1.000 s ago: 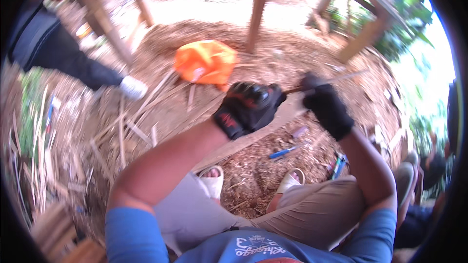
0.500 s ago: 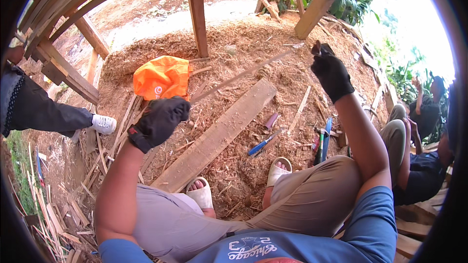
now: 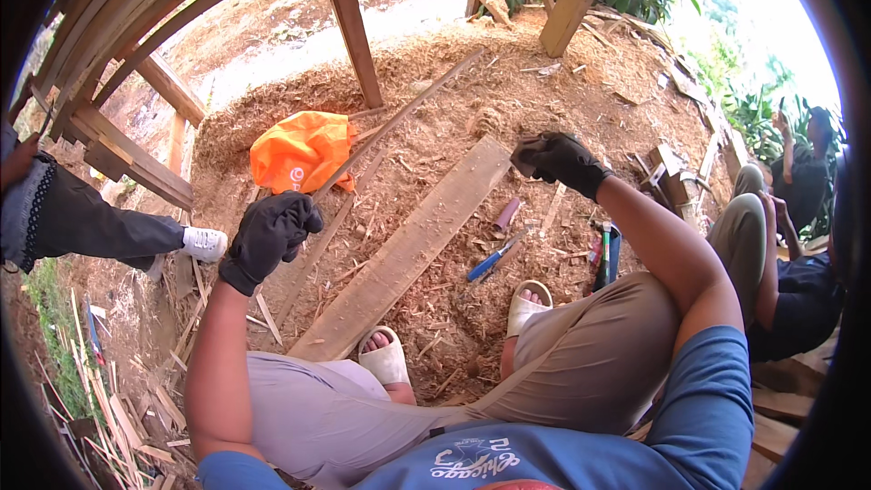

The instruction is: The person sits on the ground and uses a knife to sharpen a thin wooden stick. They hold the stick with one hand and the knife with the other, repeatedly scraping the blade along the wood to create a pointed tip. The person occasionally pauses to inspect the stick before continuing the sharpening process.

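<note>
My left hand (image 3: 272,240), in a black glove, is closed around one end of a long thin wooden strip (image 3: 399,122). The strip slants up and away to the right, passing in front of an orange bag (image 3: 295,152) on the ground. At the far end of a wide plank (image 3: 408,249) my gloved right hand (image 3: 567,161) is closed on a small, dark, flat piece that I cannot make out. That hand is apart from the strip. The plank lies between my feet and the hands, dusted with shavings.
By my right foot lie a blue-handled knife (image 3: 497,254), a purple tube-like piece (image 3: 508,215) and a green-and-black hammer-like tool (image 3: 603,254). A timber frame (image 3: 349,23) stands ahead. One person's leg (image 3: 109,227) is at left; other people (image 3: 794,281) sit at right. Shavings cover the ground.
My right hand has come down and inward from the upper right, with the dark piece still in it. My left hand has shifted slightly left and down, and the strip now points more steeply upward.
</note>
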Available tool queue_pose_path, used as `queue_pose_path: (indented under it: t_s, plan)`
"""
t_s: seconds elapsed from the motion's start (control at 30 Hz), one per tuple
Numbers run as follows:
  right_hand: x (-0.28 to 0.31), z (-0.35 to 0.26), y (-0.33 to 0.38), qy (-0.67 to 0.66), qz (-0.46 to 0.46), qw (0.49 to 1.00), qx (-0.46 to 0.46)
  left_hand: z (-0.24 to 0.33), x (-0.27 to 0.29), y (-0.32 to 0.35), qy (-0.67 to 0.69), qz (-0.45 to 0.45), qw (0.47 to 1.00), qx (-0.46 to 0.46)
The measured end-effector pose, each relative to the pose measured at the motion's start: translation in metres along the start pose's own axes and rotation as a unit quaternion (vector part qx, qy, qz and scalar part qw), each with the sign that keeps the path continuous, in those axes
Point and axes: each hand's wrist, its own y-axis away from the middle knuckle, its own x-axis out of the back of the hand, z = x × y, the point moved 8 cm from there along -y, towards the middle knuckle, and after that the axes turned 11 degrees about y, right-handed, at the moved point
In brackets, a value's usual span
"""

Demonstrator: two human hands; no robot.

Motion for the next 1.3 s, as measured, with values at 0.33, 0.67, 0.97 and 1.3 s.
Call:
queue_pose_path:
  t_s: [0.33,0.67,0.97,1.3]
  plan:
    - [-0.019,0.016,0.002,0.069,-0.014,0.997,0.034,0.002,0.006,0.008,0.002,0.045,0.999,-0.02]
    - [-0.028,0.058,-0.006,0.147,-0.033,0.989,-0.006,0.02,0.0,0.01,-0.189,0.031,0.978,-0.087]
    - [-0.035,0.033,-0.008,0.153,-0.031,0.987,-0.021,0.013,0.013,0.018,-0.241,0.055,0.968,-0.046]
    - [-0.046,0.024,-0.011,0.073,-0.062,0.995,-0.018,-0.003,0.016,0.019,-0.117,0.024,0.993,-0.021]
